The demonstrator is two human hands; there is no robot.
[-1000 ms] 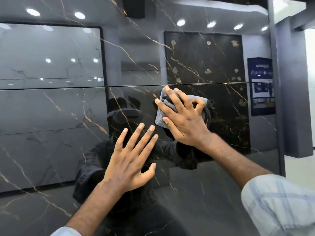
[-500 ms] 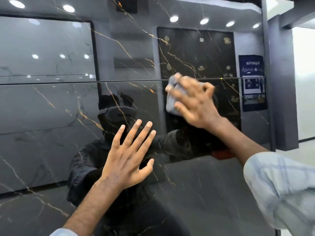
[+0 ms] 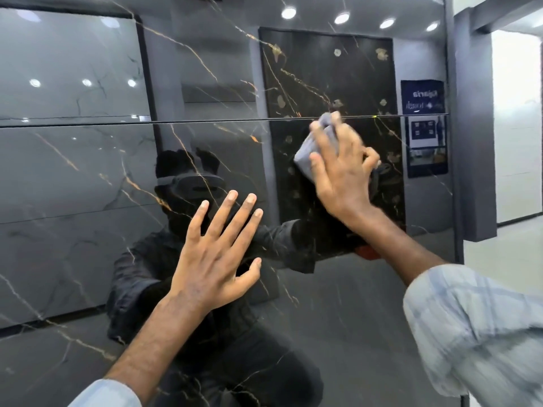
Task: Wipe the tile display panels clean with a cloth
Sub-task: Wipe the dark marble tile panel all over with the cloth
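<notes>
A glossy dark tile panel (image 3: 73,186) with gold veins stands upright in front of me, and a second panel (image 3: 205,54) sits above a thin horizontal seam (image 3: 205,121). My right hand (image 3: 340,177) presses a grey cloth (image 3: 305,160) onto the lower panel just under the seam, right of centre. Its fingers are spread over the cloth, with one curled round the cloth's right side. The cloth's top corner reaches the seam. My left hand (image 3: 211,259) lies flat on the lower panel, fingers straight and spread, holding nothing.
The panels end at a vertical edge (image 3: 451,142) on the right, beside a grey pillar (image 3: 476,142) and a bright doorway (image 3: 517,127). The gloss mirrors ceiling lights, a blue poster (image 3: 423,98) and me.
My right hand has slid the cloth to the right and slightly up along the seam. My left hand has stayed flat in the same place on the panel.
</notes>
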